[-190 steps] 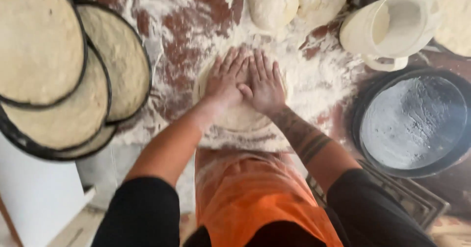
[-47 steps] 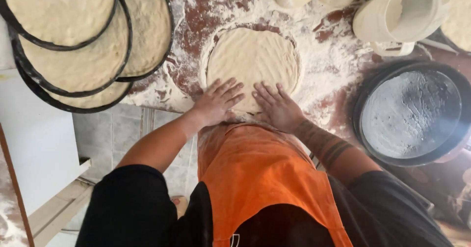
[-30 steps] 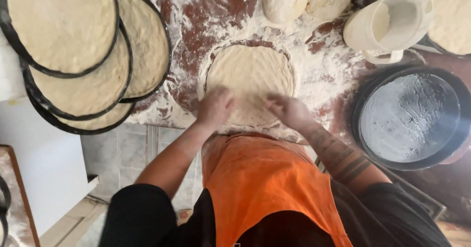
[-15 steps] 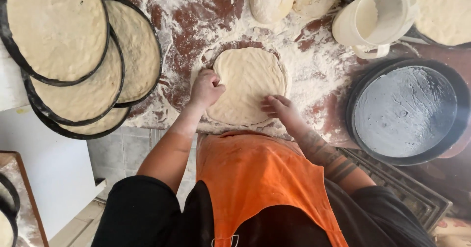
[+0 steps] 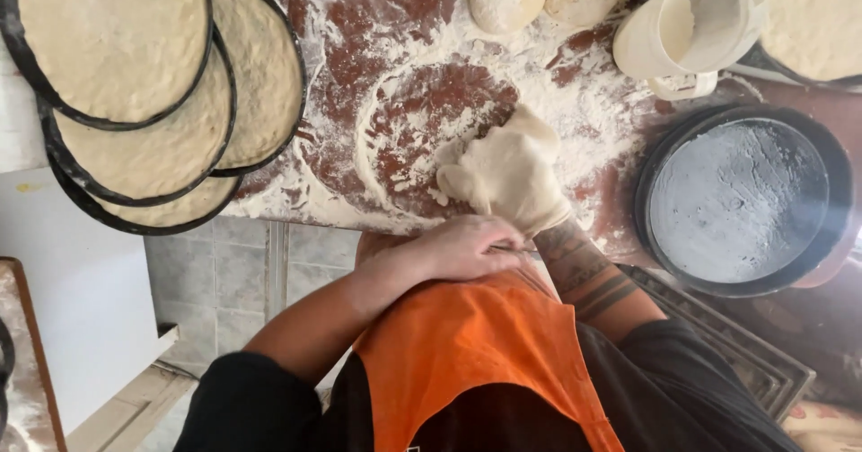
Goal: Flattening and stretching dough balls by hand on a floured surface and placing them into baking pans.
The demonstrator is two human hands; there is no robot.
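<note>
Dough (image 5: 507, 169) draped over right grip, seemingly.

The scene is lit evenly by soft, bright daylight. Faint glare is seen on the empty metal pan (image 5: 738, 202). Weak shadows are cast below the pan. Slight blur and wide-angle bending are noticed left of the pan, toward the frame's edges.

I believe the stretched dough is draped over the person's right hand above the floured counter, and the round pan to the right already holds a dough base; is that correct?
Not quite. The head view shows the dark round pan on the right holds no dough base, only a pale dusted bottom. The rest stands: the stretched dough is draped over the right hand above the floured counter.
</note>
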